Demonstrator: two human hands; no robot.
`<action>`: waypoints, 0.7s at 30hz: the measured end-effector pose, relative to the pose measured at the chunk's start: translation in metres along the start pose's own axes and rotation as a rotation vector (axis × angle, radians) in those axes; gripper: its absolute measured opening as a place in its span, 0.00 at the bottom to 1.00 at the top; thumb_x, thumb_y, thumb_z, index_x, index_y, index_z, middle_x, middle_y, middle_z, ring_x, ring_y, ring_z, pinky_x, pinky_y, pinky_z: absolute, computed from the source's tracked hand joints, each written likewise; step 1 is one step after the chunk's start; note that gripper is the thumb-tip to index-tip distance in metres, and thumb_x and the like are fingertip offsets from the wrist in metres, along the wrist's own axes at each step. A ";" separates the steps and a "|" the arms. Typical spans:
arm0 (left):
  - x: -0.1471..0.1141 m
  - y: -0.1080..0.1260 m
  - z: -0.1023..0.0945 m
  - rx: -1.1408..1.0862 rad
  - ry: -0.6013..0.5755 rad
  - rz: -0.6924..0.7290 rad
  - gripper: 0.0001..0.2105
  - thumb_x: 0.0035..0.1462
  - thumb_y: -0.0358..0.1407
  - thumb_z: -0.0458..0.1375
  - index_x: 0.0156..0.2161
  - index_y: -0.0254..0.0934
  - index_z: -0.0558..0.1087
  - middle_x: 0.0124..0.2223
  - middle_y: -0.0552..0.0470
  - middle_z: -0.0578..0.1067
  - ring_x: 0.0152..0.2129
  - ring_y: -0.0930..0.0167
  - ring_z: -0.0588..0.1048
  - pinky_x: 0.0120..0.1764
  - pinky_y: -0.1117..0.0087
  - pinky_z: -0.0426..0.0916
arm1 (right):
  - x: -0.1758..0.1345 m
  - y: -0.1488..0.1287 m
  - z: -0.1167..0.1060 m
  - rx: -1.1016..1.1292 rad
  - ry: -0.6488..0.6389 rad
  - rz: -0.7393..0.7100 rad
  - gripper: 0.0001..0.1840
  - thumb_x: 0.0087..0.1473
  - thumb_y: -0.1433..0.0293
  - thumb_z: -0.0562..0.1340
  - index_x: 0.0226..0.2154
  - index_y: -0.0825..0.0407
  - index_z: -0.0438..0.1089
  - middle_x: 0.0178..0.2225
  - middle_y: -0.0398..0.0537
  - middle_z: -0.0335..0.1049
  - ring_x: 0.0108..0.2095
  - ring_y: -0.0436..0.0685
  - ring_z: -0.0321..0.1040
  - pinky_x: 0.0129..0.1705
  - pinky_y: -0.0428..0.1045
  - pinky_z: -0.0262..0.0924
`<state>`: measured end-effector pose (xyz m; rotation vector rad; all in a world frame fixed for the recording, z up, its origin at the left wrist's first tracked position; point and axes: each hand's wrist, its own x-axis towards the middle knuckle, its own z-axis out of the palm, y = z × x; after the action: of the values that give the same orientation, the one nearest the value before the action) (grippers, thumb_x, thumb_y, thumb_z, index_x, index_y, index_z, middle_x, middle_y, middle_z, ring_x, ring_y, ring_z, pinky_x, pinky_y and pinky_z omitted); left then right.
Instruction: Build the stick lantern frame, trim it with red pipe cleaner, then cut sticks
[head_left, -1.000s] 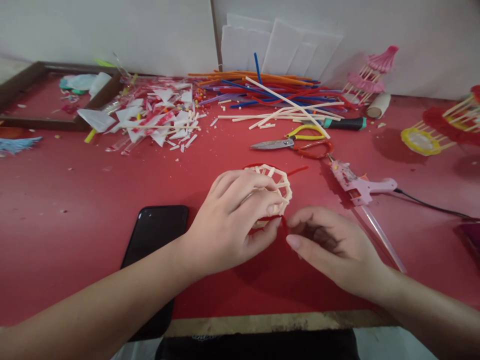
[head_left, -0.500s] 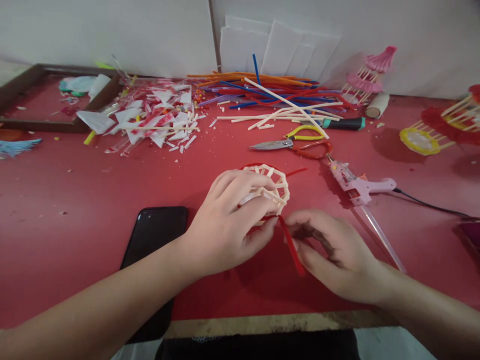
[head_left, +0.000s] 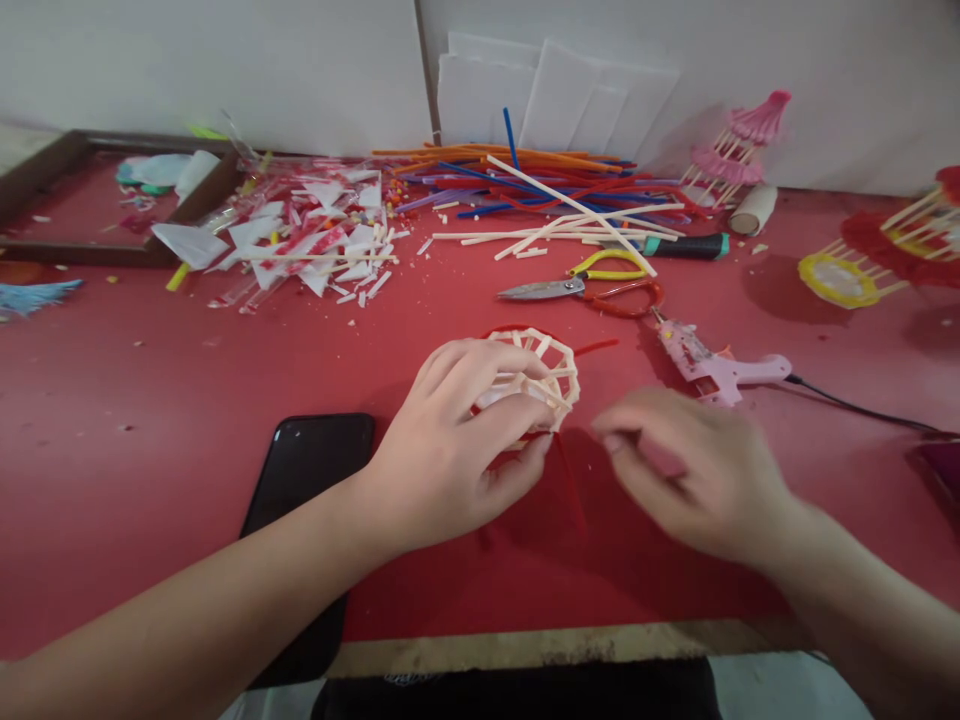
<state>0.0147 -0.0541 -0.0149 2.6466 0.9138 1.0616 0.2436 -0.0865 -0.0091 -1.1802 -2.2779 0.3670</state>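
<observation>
My left hand (head_left: 469,450) is closed around a small round frame of pale wooden sticks (head_left: 568,385), and its fingers cover much of the near side. A fuzzy red pipe cleaner (head_left: 571,485) hangs from the frame's near edge toward me, smeared by motion. Behind the frame, another red end (head_left: 596,347) sticks out to the right. My right hand (head_left: 682,470) hovers to the right of the frame, apart from it. Its thumb and forefinger are drawn together, slightly blurred, with nothing visible between them.
A black phone (head_left: 311,470) lies left of my left hand. Scissors (head_left: 547,289) and a pink glue gun (head_left: 716,370) with a cord lie beyond my hands. Pipe cleaners (head_left: 442,155), paper scraps (head_left: 319,235) and a wooden tray (head_left: 67,250) line the back. Stick models (head_left: 836,280) stand right.
My right hand has let go of the red pipe cleaner and moved a little right and up. The pipe cleaner's loose end has swung slightly left. My left hand has stayed on the frame.
</observation>
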 end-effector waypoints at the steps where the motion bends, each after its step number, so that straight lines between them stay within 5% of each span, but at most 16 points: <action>1: 0.000 0.000 0.000 -0.002 -0.002 0.003 0.05 0.55 0.29 0.60 0.38 0.41 0.72 0.48 0.46 0.74 0.45 0.64 0.74 0.49 0.56 0.71 | 0.001 0.009 -0.009 -0.089 0.073 0.054 0.08 0.56 0.76 0.58 0.38 0.49 0.69 0.32 0.43 0.74 0.31 0.50 0.72 0.32 0.45 0.63; 4: -0.001 -0.001 -0.001 -0.004 -0.006 0.015 0.06 0.55 0.28 0.60 0.38 0.39 0.73 0.47 0.45 0.74 0.46 0.64 0.74 0.50 0.56 0.71 | -0.004 0.048 -0.040 -0.259 0.235 0.306 0.10 0.56 0.71 0.61 0.42 0.49 0.71 0.36 0.48 0.77 0.34 0.54 0.74 0.36 0.48 0.65; 8: -0.001 -0.002 -0.002 -0.005 -0.001 0.036 0.07 0.55 0.27 0.60 0.39 0.39 0.73 0.46 0.45 0.74 0.46 0.66 0.74 0.50 0.58 0.71 | -0.026 0.110 -0.073 -0.440 0.045 0.529 0.20 0.53 0.74 0.62 0.50 0.56 0.70 0.50 0.61 0.73 0.50 0.62 0.71 0.48 0.56 0.63; 10: -0.001 -0.003 -0.001 -0.006 0.004 0.039 0.07 0.55 0.27 0.60 0.39 0.39 0.73 0.46 0.45 0.74 0.46 0.66 0.74 0.50 0.59 0.71 | -0.036 0.130 -0.078 -0.401 -0.072 0.563 0.19 0.53 0.75 0.62 0.49 0.56 0.72 0.49 0.61 0.74 0.49 0.63 0.72 0.48 0.56 0.63; 18: -0.003 -0.006 -0.001 -0.025 0.009 0.038 0.07 0.54 0.26 0.61 0.38 0.36 0.73 0.47 0.44 0.73 0.47 0.66 0.73 0.52 0.58 0.70 | -0.036 0.134 -0.064 -0.315 -0.157 0.499 0.24 0.50 0.78 0.60 0.51 0.53 0.71 0.51 0.57 0.74 0.48 0.61 0.73 0.44 0.53 0.64; 21: -0.003 -0.006 -0.003 -0.032 0.022 0.027 0.07 0.54 0.26 0.61 0.39 0.37 0.73 0.47 0.45 0.73 0.46 0.66 0.74 0.52 0.59 0.70 | -0.036 0.131 -0.066 -0.349 -0.091 0.470 0.24 0.45 0.80 0.63 0.47 0.50 0.73 0.47 0.54 0.76 0.44 0.62 0.74 0.42 0.53 0.65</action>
<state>0.0083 -0.0514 -0.0165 2.6339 0.8595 1.1040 0.3864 -0.0405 -0.0294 -1.9210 -2.1782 0.1976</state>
